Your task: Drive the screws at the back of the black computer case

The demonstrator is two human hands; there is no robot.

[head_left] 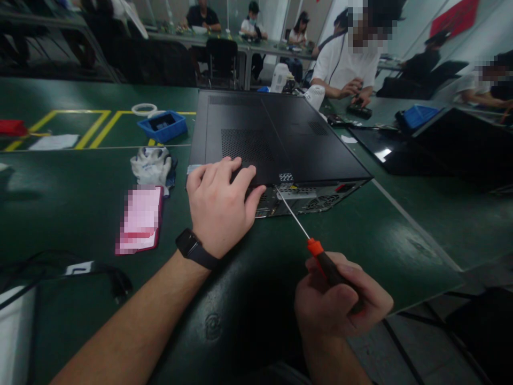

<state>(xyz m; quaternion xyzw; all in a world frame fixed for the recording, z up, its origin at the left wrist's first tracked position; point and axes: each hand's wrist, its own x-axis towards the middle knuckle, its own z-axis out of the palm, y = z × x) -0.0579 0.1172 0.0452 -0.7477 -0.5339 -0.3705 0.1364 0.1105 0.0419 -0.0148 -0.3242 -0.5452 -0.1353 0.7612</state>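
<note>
Right grip (342, 299) | holding screwdriver (316, 247) | computer case (292, 139) ahead, at screwdriver's tip

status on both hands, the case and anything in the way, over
Left hand on black computer case. Right hand gripping screwdriver, tip at case's near edge. Gloves left of case, outside screwdriver's line.
</note>
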